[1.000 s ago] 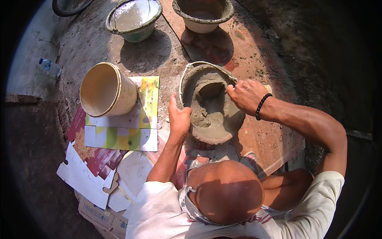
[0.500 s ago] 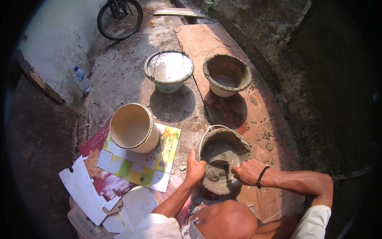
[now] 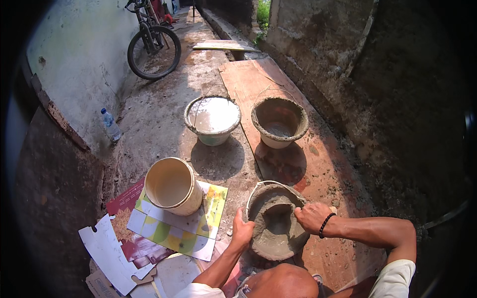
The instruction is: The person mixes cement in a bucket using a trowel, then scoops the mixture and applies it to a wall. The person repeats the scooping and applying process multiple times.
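Observation:
A bucket of wet grey mortar [image 3: 271, 248] stands between my knees, its pale wire handle leaning on the far rim. My left hand [image 3: 243, 231] is closed on the bucket's left rim, thumb up. At the opposite side, my right hand [image 3: 314, 218] is wrapped round a trowel [image 3: 333, 210]; only the pale end of its handle shows past the fist, and the blade is hidden. A hollow with a raised ridge lies in the mortar beside that hand. A dark bead bracelet circles my right wrist.
Further off stand a bucket of whitish liquid [image 3: 214, 130] and a mortar-crusted bucket [image 3: 279, 141]. A cream pail [image 3: 191, 202] sits on printed cardboard [image 3: 216, 218] at left. A plywood sheet [image 3: 243, 79] covers the right ground; a bicycle [image 3: 154, 52] and a bottle [image 3: 111, 124] stand by the wall.
My view has tipped upward, so things sit lower in the picture. My right hand has shifted slightly right toward the bucket's rim, and the mortar now has a deeper hollow. My left hand keeps its hold.

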`<move>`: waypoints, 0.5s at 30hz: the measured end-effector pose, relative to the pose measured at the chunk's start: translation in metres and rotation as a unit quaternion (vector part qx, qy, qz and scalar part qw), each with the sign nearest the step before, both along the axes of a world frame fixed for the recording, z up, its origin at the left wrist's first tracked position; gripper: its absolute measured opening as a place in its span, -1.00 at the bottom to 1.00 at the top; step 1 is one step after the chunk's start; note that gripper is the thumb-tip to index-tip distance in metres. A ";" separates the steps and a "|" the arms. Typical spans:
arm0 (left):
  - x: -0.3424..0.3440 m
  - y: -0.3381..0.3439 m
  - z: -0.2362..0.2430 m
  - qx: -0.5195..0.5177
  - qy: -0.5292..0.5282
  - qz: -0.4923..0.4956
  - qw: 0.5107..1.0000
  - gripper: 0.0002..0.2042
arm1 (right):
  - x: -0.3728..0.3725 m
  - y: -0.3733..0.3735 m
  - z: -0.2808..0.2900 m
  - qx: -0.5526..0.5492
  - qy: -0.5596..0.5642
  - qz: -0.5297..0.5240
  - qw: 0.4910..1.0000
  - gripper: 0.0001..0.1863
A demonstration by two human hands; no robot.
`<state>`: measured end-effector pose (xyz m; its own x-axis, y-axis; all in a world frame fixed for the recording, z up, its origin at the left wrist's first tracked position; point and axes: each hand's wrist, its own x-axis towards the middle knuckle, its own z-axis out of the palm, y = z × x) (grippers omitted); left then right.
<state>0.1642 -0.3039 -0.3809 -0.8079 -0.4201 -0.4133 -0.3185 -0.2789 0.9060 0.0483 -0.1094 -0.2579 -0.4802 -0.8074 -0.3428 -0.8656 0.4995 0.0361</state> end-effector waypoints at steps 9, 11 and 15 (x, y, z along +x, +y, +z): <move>-0.009 0.018 -0.013 0.003 0.061 -0.003 0.998 -0.47 | 0.003 0.009 -0.064 -0.004 -0.074 -0.015 0.997 -0.85; -0.003 0.009 -0.014 0.002 0.034 -0.004 0.999 -0.46 | 0.015 0.011 -0.050 -0.006 -0.123 0.003 0.992 -0.83; 0.005 0.000 -0.006 0.061 0.053 0.032 0.996 -0.44 | 0.024 -0.001 0.008 0.048 -0.146 0.027 0.988 -0.79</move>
